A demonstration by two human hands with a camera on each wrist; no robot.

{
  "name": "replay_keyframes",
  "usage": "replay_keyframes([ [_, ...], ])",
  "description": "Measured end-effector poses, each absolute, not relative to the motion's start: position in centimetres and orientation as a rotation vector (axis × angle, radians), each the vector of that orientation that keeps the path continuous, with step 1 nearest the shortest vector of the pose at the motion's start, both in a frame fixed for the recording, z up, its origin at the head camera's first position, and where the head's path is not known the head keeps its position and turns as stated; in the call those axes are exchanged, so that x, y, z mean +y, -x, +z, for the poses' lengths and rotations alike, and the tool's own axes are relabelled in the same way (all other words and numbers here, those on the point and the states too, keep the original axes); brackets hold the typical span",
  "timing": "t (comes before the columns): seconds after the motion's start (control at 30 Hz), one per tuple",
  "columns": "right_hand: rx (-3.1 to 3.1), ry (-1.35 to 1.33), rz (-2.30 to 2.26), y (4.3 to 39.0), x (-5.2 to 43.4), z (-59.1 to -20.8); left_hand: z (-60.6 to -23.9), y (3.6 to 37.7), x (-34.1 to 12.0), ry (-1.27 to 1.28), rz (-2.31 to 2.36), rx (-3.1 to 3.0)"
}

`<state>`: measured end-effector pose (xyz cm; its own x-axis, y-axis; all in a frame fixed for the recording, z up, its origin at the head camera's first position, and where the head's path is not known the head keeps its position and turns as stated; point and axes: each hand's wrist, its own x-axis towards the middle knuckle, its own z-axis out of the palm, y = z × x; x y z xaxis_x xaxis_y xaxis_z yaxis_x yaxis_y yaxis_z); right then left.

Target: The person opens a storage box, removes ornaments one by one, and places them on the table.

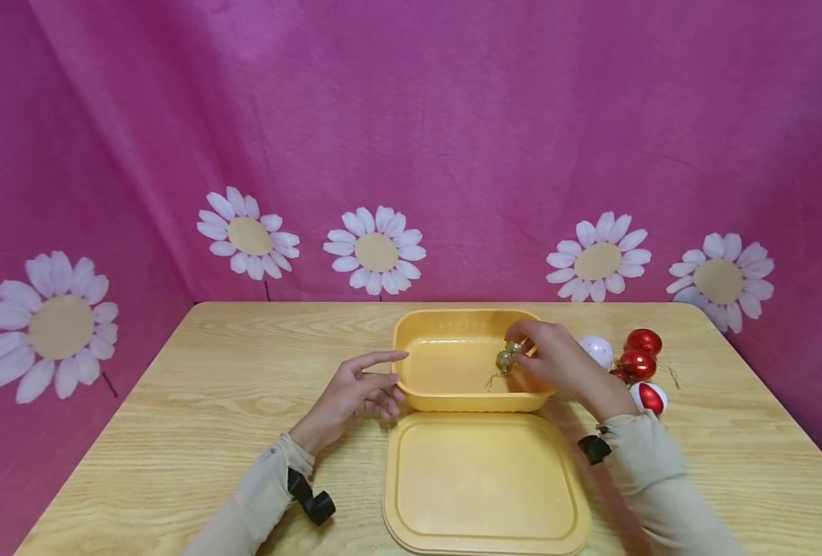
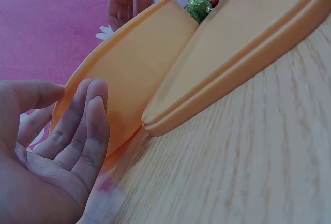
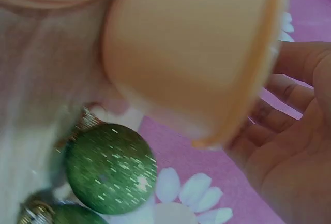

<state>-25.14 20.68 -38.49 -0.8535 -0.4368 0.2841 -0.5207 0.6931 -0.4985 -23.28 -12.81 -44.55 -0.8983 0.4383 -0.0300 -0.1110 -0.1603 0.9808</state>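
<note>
My left hand [image 1: 358, 390] is at the left end of a yellow plastic box [image 1: 473, 402], with fingertips at the rim and the other fingers loosely bent. My right hand [image 1: 553, 357] reaches over the box's right end. Its fingers pinch small gold glitter baubles [image 1: 504, 361], and a thin gold string trails below them. In the right wrist view, the box wall hides the fingertips of that hand [image 3: 289, 131] and the gold baubles. A matching yellow lid [image 1: 484, 483] lies flat on the near side of the box.
Right of the box sit red baubles [image 1: 637, 364], a white bauble [image 1: 597, 351] and a red-and-white one [image 1: 650, 398]. A green glitter bauble [image 3: 111, 168] shows in the right wrist view. The wooden table [image 1: 244, 371] meets a pink flowered cloth [image 1: 453, 154] behind.
</note>
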Motion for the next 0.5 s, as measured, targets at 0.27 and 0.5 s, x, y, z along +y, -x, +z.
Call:
replay_keyframes([
  [0.27, -2.789, -0.843, 0.773, 25.5, 20.0, -40.2, -44.6, 23.2, -12.9, -0.372, 2.110, 1.762],
  [0.5, -2.813, -0.821, 0.682, 25.2, 19.8, -40.5, -44.5, 23.1, -12.8, -0.383, 2.115, 1.758],
])
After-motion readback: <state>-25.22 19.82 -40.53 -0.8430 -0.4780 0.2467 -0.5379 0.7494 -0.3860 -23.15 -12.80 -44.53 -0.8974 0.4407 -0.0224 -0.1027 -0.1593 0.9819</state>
